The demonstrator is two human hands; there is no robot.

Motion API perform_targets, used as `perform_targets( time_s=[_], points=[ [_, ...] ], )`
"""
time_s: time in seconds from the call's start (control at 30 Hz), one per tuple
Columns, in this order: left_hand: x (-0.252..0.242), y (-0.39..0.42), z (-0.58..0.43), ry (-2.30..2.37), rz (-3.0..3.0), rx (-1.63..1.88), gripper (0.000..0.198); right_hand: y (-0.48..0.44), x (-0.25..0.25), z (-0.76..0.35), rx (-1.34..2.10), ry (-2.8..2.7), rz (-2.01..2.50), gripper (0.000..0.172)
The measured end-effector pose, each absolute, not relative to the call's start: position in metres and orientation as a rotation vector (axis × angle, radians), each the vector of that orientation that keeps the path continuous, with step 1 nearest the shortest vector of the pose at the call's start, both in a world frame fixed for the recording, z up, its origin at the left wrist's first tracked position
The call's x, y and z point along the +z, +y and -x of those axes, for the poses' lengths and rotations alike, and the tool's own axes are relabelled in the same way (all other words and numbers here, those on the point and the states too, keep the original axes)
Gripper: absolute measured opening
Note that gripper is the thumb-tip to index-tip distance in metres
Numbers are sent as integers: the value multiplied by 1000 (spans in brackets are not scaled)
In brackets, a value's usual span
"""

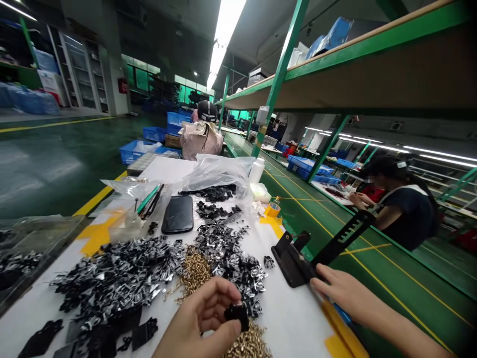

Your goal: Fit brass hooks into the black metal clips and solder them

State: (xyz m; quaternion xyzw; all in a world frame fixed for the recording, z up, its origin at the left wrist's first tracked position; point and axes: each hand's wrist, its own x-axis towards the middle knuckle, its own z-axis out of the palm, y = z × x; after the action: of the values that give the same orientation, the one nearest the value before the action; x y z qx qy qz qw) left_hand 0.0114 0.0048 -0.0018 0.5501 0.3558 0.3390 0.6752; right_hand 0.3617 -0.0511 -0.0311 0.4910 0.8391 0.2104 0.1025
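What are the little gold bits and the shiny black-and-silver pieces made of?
The small gold-coloured pieces look like brass or brass-plated metal, glinting yellow. The black-and-silver clips seem black-coated metal: bright silver shows on them, though I can't be sure.

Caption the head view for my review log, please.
Left hand pinches a small black part over scattered brass pieces; right hand lies open at a black slotted bracket.

free: bare white workbench left of right hand | blocked: black slotted jig (tilted up), black clip heap
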Motion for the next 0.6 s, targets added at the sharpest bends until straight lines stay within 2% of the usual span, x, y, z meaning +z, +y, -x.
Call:
perform_targets(
  time_s=[0.1,0.27,0.4,0.6],
  points=[
    [4,5,-10,823,-1256,773,15,-57,-22,-358,587,2429,-1574,22],
    [13,1,-8,834,-1344,759,10,-68,-7,-340,486,2461,-1876,32],
    [12,1,-8,842,-1347,755,10,-76,0,-327,393,2536,-1977,27],
    [0,10,-6,825,-1291,704,14,-81,8,-323,478,2692,-2054,15]
  ],
)
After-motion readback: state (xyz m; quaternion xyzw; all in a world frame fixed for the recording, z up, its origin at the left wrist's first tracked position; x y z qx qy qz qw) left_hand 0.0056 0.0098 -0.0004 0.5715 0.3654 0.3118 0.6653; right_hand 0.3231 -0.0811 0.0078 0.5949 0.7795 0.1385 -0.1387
